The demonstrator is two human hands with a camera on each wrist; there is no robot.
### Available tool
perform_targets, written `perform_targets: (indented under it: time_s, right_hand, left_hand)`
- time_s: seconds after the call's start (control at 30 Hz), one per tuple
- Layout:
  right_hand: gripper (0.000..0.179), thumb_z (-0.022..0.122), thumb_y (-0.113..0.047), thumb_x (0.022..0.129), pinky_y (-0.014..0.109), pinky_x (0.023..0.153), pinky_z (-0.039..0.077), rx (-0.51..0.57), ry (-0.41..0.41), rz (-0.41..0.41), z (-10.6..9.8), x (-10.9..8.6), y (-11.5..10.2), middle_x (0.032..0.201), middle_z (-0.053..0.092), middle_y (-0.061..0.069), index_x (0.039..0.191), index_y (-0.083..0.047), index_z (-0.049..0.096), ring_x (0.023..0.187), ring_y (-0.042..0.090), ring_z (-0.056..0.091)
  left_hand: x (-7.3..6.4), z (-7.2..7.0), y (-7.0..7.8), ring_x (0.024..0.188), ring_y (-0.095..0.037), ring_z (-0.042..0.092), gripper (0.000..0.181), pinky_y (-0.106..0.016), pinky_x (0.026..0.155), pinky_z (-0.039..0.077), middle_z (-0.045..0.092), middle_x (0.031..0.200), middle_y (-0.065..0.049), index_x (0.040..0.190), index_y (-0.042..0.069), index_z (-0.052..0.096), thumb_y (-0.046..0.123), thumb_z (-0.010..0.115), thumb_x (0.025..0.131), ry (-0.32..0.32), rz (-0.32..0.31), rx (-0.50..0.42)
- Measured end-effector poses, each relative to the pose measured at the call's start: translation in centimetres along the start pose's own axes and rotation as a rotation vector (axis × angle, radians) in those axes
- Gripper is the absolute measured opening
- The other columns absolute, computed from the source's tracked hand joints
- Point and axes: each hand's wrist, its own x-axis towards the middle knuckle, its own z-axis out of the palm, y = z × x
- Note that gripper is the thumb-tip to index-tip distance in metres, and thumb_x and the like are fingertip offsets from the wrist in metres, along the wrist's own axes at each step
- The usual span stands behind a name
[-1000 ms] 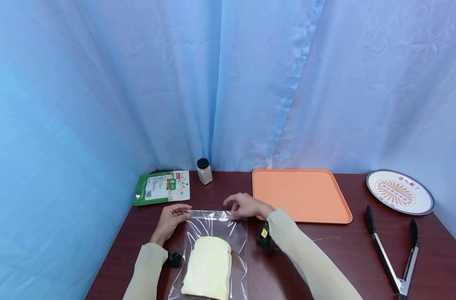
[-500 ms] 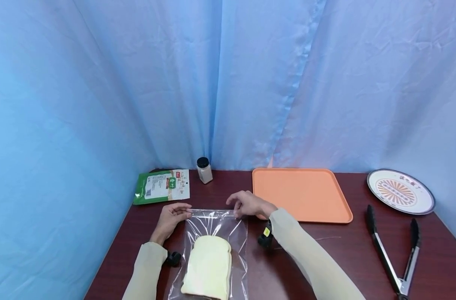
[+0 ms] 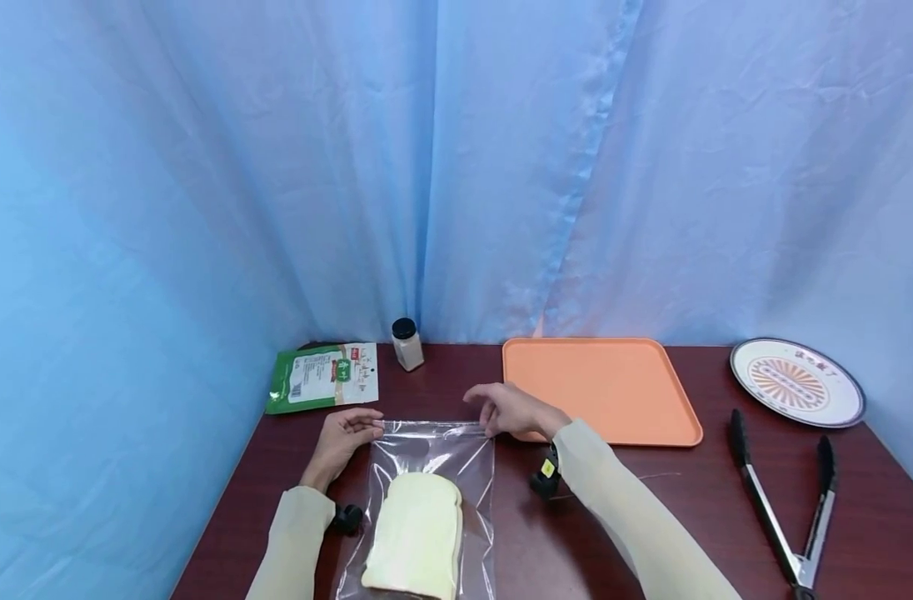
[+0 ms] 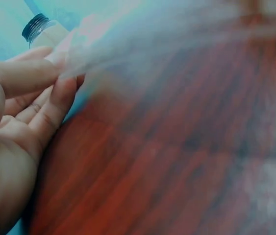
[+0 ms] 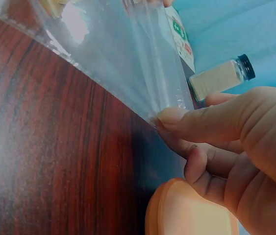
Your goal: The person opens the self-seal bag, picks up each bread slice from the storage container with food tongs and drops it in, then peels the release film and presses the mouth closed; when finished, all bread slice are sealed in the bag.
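A clear plastic zip bag (image 3: pixel 475 500) lies flat at the table's front, with bread slices (image 3: pixel 415 533) inside it. At the bag's top left corner my left hand (image 3: pixel 341 439) pinches the edge between thumb and fingers; the left wrist view shows the film blurred, running off from the fingertips. My right hand (image 3: pixel 515 410) pinches the top right corner, with thumb against forefinger in the right wrist view. Between the two hands the top edge is stretched straight. The bag's lower end runs out of the head view.
Behind the hands lie a green and white packet (image 3: pixel 323 377) and a black-capped spice jar (image 3: pixel 407 344). An orange tray (image 3: pixel 591 387) is just beyond my right hand. Farther right are a plate (image 3: pixel 797 382) and open tongs (image 3: pixel 790 508) on the dark wooden table (image 3: pixel 554 550).
My right hand has slid rightward along the bag's top edge to its corner. The left hand keeps its place at the left corner, and the bread has not moved.
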Motion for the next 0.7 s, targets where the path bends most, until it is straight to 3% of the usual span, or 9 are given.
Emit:
perform_targets:
  time_s: [0.23, 0.4, 0.57, 0.7]
  right_hand:
    - [0.060, 0.066, 0.015, 0.082, 0.025, 0.075, 0.060, -0.080, 0.123, -0.019, -0.5, -0.2, 0.3, 0.095, 0.072, 0.016, 0.139, 0.000, 0.053, 0.079, 0.017, 0.072]
    - [0.055, 0.067, 0.004, 0.087, 0.032, 0.084, 0.061, -0.120, 0.164, -0.032, -1.8, -1.7, 0.5, 0.106, 0.072, 0.018, 0.139, -0.001, 0.052, 0.090, 0.022, 0.073]
    - [0.046, 0.066, -0.006, 0.092, 0.039, 0.087, 0.060, -0.193, 0.212, -0.045, -3.6, -5.1, 0.5, 0.115, 0.070, 0.020, 0.136, -0.001, 0.055, 0.100, 0.027, 0.071]
    - [0.047, 0.064, -0.014, 0.097, 0.048, 0.093, 0.057, -0.273, 0.204, 0.067, -4.8, -9.6, 0.4, 0.131, 0.064, 0.021, 0.140, -0.002, 0.052, 0.114, 0.035, 0.065]
  left_hand:
    - [1.2, 0.2, 1.0, 0.078, -0.003, 0.069, 0.037, -0.018, 0.073, 0.060, 0.073, 0.100, -0.018, 0.124, -0.012, 0.062, -0.005, 0.070, 0.088, 0.047, -0.083, 0.093]
    - [1.9, -0.3, 2.5, 0.082, -0.011, 0.072, 0.042, -0.026, 0.074, 0.062, 0.071, 0.110, -0.026, 0.133, -0.006, 0.058, 0.000, 0.067, 0.092, 0.041, -0.136, 0.224]
    - [1.3, -1.1, 4.6, 0.099, -0.027, 0.071, 0.043, -0.035, 0.080, 0.062, 0.067, 0.120, -0.027, 0.135, -0.002, 0.057, 0.008, 0.066, 0.094, 0.076, -0.123, 0.472]
    - [-0.3, -1.3, 7.7, 0.102, -0.035, 0.066, 0.044, -0.043, 0.081, 0.058, 0.062, 0.130, -0.029, 0.136, -0.003, 0.056, 0.014, 0.063, 0.096, 0.120, -0.122, 0.722]
